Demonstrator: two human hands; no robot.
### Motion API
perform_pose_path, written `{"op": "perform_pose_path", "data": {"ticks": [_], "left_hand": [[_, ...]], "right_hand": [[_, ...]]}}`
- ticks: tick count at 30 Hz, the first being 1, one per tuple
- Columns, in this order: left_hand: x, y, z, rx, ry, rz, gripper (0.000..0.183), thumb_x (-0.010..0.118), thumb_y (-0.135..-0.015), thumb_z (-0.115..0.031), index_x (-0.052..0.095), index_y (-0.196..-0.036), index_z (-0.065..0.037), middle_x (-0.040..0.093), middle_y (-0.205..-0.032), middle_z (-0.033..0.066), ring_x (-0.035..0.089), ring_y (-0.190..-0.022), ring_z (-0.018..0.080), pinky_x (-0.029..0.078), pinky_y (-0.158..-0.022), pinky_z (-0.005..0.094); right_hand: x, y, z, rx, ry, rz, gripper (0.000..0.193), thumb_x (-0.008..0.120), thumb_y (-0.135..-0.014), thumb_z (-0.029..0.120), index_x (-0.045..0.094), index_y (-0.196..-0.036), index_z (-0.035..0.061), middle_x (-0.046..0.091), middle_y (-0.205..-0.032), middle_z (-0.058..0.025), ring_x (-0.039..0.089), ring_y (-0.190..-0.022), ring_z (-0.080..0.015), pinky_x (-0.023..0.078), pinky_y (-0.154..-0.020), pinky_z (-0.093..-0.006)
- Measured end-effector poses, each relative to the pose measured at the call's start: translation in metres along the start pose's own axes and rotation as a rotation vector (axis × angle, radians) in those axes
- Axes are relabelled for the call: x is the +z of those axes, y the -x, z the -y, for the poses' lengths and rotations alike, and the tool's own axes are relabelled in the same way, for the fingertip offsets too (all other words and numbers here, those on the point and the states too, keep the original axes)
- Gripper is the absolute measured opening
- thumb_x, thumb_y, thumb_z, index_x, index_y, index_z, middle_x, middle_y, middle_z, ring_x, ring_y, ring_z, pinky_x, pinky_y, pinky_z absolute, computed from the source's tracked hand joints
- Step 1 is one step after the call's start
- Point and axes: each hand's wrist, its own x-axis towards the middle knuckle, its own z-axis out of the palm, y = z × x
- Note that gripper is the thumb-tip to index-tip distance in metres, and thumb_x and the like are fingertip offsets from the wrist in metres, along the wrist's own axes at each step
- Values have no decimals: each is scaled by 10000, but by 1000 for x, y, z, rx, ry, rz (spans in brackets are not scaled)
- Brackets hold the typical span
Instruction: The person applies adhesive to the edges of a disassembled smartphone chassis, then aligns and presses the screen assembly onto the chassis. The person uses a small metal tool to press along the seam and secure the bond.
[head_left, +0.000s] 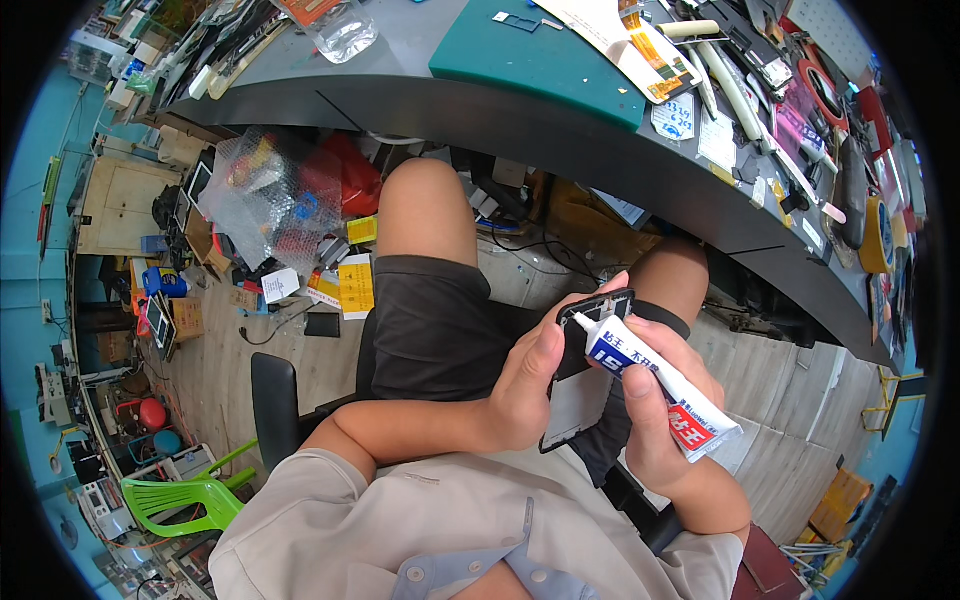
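My left hand [528, 375] is closed around a phone frame [578, 405], a thin dark-edged shell with a grey inner face, held tilted above my lap. In my right hand [655, 425] is a white, blue and red glue tube [655, 385], gripped between thumb and fingers. Its narrow white nozzle points up and left, at the upper end of the frame's edge. Whether the tip touches the frame I cannot tell. The fingers of my left hand behind the frame are partly hidden, and the tube covers part of the frame's right side.
Ahead is a dark workbench [390, 95] with a green mat [530, 65], a phone part with a ribbon cable [650, 60] and scattered tools at the right. Bubble wrap [270, 200] and boxes lie on the floor at left. A green plastic chair [185, 500] stands at lower left.
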Motion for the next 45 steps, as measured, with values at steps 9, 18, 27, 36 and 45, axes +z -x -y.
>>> {"op": "perform_pose_path", "data": {"ticks": [9,18,27,36,45], "left_hand": [[-2,0,1,-9,30,26,774,223,-1194,-511,284,-1666,99,541,-1524,146,531,-1369,166,371,-1200,332],[-2,1,2,-31,56,14,746,206,-1200,-487,310,-1647,101,418,-1672,182,499,-1442,195,342,-1240,355],[-1,4,7,-73,180,-23,727,191,-1202,-479,360,-1618,93,349,-1726,207,470,-1495,227,328,-1262,382],[-4,3,7,-70,130,-26,730,168,-1201,-484,405,-1594,84,325,-1743,214,450,-1518,247,304,-1278,398],[-7,0,2,-127,-35,16,1033,198,-1070,-793,153,-1733,-3,557,-1553,124,551,-1424,216,406,-1223,374]], "right_hand": [[-3,-3,5,-38,50,11,323,724,-1031,142,692,-1302,-30,780,-1072,-176,771,-877,-281,597,-802,-341],[-4,-3,5,-10,43,41,330,727,-1014,114,685,-1307,-31,777,-1053,-173,765,-859,-282,598,-826,-353],[-3,-7,6,-60,53,49,325,731,-1008,100,681,-1299,-35,777,-1056,-186,766,-854,-303,594,-979,-404],[-2,-6,5,-43,67,53,323,740,-1003,114,688,-1290,-24,779,-1055,-173,768,-850,-291,600,-824,-361],[0,-6,4,-74,76,33,323,737,-1005,122,690,-1291,-20,780,-1053,-169,768,-848,-285,594,-788,-351]]}}
